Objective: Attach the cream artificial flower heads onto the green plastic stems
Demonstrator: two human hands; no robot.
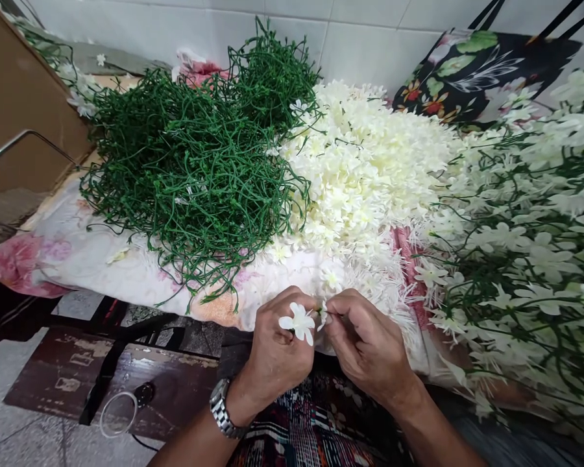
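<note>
Two bare hands catalogued, set near each other at the front edge of a floral cloth [95,259]. Left hand [285,347]: fingers curled closed; one white flower [300,323] is held in it, the petals spread open over the thumb side, the stem mostly hidden by the fist. Right hand [367,344]: thumb and forefinger pinched together on a small white blossom [323,315], seen nearly edge-on, in the narrow gap between the two hands. A bit of green is seen beside that blossom; whether the two are joined cannot be told.

One steel wristwatch [221,408], worn on the left wrist. One loose flower head [331,277], lying on the cloth just beyond the hands. One heap of white flower heads [365,168], laid farther back. One tangled heap of green stems [189,162], placed to the left and touching the white heap. One mass of flowered stems [540,259], gathered at the right. One black floral bag [472,78], leaned at the back against a tiled wall [360,48]. One brown panel [29,84], stood at far left.
</note>
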